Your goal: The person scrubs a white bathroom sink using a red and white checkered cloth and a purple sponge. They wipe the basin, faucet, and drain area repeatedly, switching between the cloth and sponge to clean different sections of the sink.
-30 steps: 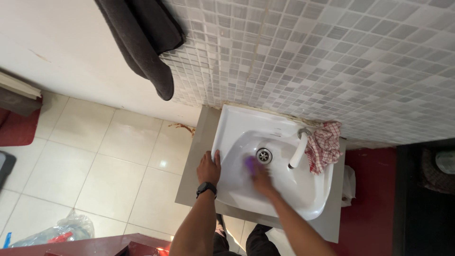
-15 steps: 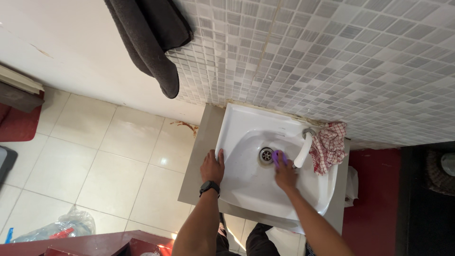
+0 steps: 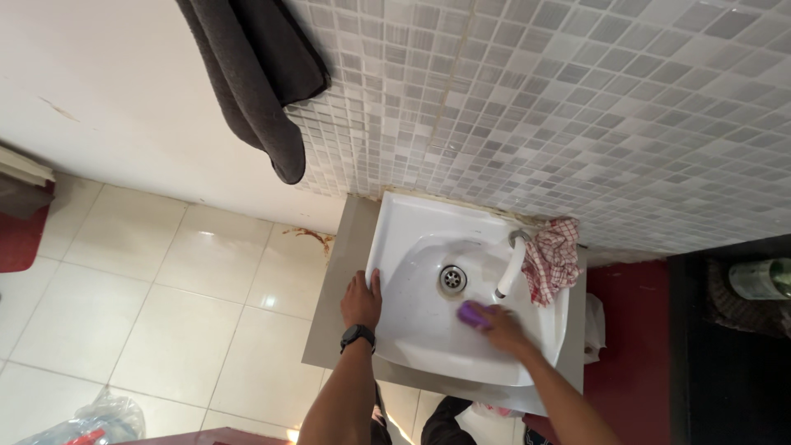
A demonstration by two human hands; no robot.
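Right hand [image 3: 504, 328] presses purple sponge [image 3: 471, 313] inside white sink [image 3: 412, 222].

Single head view, high above, facing straight down onto sink [image 3: 404, 222], floor [image 3: 148, 280].
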